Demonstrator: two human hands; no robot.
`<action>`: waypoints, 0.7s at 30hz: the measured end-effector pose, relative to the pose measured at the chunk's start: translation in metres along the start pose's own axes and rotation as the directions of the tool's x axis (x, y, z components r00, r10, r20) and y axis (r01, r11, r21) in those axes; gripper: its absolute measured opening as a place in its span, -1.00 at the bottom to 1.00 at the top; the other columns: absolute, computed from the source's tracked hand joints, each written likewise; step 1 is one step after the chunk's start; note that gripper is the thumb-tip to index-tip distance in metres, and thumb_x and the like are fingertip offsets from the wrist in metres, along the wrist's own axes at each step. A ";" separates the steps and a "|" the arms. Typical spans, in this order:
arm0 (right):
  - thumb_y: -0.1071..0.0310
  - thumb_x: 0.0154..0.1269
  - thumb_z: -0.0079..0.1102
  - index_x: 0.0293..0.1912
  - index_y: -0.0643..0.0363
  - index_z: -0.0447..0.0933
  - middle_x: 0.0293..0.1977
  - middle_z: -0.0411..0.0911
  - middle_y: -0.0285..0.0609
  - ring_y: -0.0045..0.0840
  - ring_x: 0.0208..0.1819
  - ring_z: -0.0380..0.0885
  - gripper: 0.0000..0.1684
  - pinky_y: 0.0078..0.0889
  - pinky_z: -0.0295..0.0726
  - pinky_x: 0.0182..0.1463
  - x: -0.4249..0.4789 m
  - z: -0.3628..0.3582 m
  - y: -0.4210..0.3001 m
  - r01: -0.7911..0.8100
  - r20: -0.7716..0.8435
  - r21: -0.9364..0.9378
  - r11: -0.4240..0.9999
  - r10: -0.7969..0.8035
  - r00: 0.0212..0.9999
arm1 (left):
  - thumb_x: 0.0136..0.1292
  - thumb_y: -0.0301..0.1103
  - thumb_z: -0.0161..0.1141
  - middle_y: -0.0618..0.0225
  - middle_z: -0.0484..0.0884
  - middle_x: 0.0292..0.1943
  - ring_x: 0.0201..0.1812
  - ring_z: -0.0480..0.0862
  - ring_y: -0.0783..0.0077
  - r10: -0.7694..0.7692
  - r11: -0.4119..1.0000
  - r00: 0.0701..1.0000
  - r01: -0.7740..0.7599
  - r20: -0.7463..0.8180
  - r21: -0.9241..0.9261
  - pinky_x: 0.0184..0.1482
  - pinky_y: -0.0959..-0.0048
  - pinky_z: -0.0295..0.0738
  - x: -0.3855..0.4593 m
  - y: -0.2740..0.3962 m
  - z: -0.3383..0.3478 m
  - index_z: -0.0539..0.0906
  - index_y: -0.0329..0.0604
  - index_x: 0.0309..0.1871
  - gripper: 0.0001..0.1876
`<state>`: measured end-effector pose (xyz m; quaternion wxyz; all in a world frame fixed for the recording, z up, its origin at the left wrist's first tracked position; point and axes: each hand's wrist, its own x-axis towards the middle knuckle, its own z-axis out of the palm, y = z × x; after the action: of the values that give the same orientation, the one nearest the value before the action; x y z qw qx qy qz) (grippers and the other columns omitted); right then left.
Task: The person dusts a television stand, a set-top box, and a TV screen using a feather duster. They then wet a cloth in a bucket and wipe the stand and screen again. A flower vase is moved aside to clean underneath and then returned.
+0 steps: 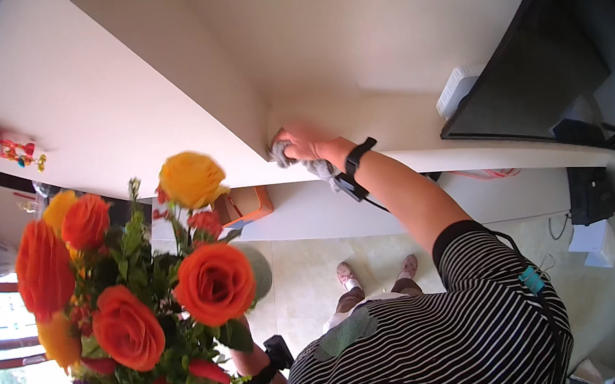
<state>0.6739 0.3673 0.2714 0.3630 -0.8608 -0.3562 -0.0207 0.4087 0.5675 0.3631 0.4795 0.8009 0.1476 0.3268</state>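
Note:
My right hand (303,142) grips a crumpled grey cloth (319,167) at the corner where a pale wall meets a white ledge (416,159). Part of the cloth hangs over the ledge's front edge. A black band circles my right wrist. In front of my left side stands a large bouquet (135,277) of orange and yellow roses, red peppers and green leaves. My left hand (246,353) is mostly hidden behind its leaves, so what it holds cannot be seen. The left wrist wears a black band as well.
A black flat-screen television (538,56) stands on the right, beside a white device (459,89). Below the ledge are an orange box (249,202), red cables (486,172) and a black case (588,195). A red hanging ornament (8,147) is on the left wall.

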 end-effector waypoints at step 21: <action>0.33 -0.13 0.04 -0.38 0.17 0.53 -0.35 0.55 -0.09 -0.23 -0.25 0.51 -0.76 -0.23 0.47 -0.17 -0.042 0.032 -0.015 0.262 -0.044 0.026 0.965 -0.261 0.964 | 0.24 -0.35 -0.01 0.26 0.55 -0.14 -0.10 0.50 0.37 0.108 0.994 0.989 -0.104 0.106 -0.043 0.01 0.37 0.35 -0.004 0.021 0.053 0.51 -0.31 -0.08 -0.73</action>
<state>0.6260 0.3695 0.2449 0.3777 -0.7998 -0.4596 -0.0802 0.4392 0.5185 0.3625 0.4835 0.8151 0.0727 0.3108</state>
